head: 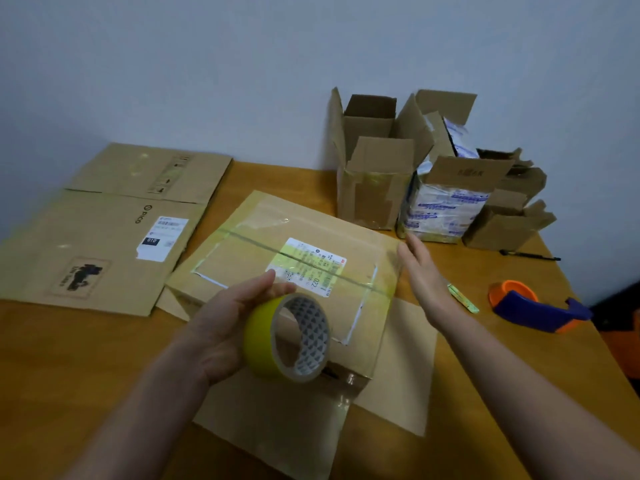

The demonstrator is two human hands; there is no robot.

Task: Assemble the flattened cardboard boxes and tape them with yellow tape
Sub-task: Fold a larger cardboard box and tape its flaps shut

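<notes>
A box [239, 258] lies in the middle of the table [86, 358], on top of a flat sheet of cardboard [408, 358]. To its left lies a flattened box [86, 244], with another [138, 171] behind it by the wall. Behind and right of the middle box, three open boxes stand in a row: the left one [370, 199], the middle one [440, 216] and the right one [505, 226]. A pen [530, 255] lies in front of the right one, and a tape dispenser [533, 306] nearer still. The left hand [225, 320] holds a roll of tape [263, 337] over the box's near part; the right hand [422, 271] is at its right edge.

shipping label [311, 268] print unreadable, flat cardboard [86, 254] cut at left edge
</notes>
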